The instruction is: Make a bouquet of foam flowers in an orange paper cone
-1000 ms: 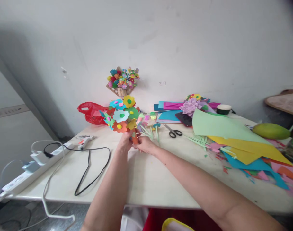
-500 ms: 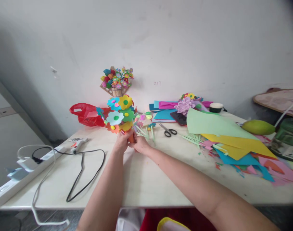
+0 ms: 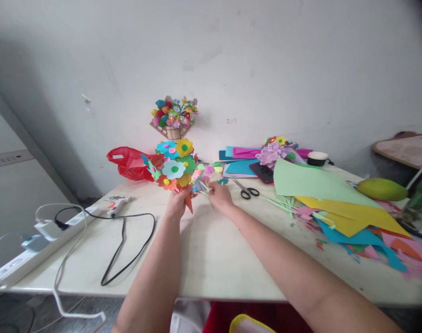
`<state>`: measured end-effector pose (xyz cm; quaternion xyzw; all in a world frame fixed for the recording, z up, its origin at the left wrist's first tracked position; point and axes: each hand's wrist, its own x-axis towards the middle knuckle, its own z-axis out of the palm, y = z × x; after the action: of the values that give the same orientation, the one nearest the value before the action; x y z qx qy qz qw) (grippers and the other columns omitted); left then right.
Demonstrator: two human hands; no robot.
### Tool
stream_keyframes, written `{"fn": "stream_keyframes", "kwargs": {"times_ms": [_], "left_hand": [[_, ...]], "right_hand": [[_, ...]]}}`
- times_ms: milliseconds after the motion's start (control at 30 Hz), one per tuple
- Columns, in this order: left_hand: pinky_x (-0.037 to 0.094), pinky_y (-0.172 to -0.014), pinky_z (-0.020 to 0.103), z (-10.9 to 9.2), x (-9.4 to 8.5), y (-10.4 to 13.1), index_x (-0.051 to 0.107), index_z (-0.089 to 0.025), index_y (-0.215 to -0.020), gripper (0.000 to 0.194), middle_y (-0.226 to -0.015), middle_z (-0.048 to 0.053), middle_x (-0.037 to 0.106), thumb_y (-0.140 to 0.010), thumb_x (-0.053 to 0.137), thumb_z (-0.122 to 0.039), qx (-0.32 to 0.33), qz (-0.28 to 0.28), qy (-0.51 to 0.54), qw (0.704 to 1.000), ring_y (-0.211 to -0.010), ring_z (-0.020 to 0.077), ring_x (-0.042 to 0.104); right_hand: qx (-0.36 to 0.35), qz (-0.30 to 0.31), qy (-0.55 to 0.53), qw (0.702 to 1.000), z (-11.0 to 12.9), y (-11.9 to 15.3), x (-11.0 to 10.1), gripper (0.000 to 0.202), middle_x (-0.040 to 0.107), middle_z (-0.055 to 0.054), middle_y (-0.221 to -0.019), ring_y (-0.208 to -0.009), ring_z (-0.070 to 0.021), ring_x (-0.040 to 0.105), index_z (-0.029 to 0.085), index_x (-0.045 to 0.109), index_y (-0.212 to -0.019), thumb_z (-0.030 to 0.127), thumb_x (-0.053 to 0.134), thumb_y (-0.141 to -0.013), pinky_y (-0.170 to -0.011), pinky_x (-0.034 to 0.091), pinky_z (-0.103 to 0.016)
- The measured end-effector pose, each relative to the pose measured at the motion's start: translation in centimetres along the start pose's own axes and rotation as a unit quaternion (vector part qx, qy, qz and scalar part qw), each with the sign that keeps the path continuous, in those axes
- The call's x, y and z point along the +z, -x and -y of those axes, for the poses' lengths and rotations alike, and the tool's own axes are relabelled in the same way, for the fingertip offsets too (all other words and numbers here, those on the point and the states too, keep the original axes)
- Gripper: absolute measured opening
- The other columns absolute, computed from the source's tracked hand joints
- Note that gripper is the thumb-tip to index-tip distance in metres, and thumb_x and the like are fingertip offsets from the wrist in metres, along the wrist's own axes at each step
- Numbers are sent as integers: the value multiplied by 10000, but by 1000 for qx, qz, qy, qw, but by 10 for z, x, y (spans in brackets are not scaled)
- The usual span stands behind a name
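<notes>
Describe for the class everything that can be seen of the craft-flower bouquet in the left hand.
The craft-flower bouquet is a rounded cluster of flat, wavy-edged blossoms in blue, yellow, green and orange, several with contrasting oval centers. They look like paper or thin foam. Below, an orange cone narrows to a point, tip down and slightly tilted. The left hand grips it just under the blossoms, over the pale tabletop; whether the tip touches down is unclear.
</notes>
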<state>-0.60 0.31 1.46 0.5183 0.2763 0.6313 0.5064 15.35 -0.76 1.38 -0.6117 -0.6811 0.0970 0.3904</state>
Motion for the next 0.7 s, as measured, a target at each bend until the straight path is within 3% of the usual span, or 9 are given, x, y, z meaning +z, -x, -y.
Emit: {"fn": "stream_keyframes", "kwargs": {"times_ms": [133, 233, 333, 433, 600, 700], "left_hand": [[506, -589, 284, 1, -1, 0, 579, -167, -765, 298, -561, -49, 521, -560, 747, -303, -15, -19, -6, 1000, -486, 76, 473], [485, -541, 258, 2, -1, 0, 567, -167, -758, 308, -568, -50, 522, -557, 741, -323, -28, -31, -17, 999, -479, 75, 476], [445, -487, 227, 4, -1, 0, 556, -168, -775, 329, -591, -49, 530, -564, 741, -341, -36, -35, -19, 999, -472, 72, 479], [409, -455, 208, 7, -2, -1, 554, -164, -799, 338, -586, -48, 528, -579, 743, -337, -38, -26, -9, 999, -462, 70, 476], [371, -434, 200, 7, -1, 0, 556, -151, -808, 351, -595, -35, 538, -578, 751, -330, -43, -15, 8, 999, -456, 67, 471], [354, -436, 196, 4, 1, 3, 550, -151, -813, 356, -593, -33, 537, -569, 748, -319, -56, -13, 20, 998, -458, 66, 467]], "right_hand": [[61, -57, 135, 987, -18, -7, -25, 341, 633, -163, -1130, -989, -282, 638, 145, 598, -1105, 342, 486, -850, -790, 476, -373], [123, -8, 172, 977, -29, -12, -30, 498, 636, -208, -1118, -1025, -323, 628, 113, 607, -1109, 505, 487, -826, -792, 477, -399], [126, 57, 187, 973, -38, -17, -26, 416, 676, -197, -1062, -1029, -324, 632, 133, 673, -1032, 444, 493, -821, -786, 479, -387], [122, 71, 184, 973, -44, -19, -19, 297, 704, -166, -1016, -1004, -293, 650, 173, 711, -976, 291, 494, -810, -757, 483, -349], [136, 66, 163, 975, -46, -20, -14, 402, 697, -165, -1052, -1024, -305, 641, 178, 719, -994, 447, 467, -833, -764, 489, -365], [140, 75, 171, 972, -45, -19, -12, 317, 700, -145, -1055, -1017, -288, 643, 180, 721, -985, 331, 500, -814, -765, 489, -345]]}}
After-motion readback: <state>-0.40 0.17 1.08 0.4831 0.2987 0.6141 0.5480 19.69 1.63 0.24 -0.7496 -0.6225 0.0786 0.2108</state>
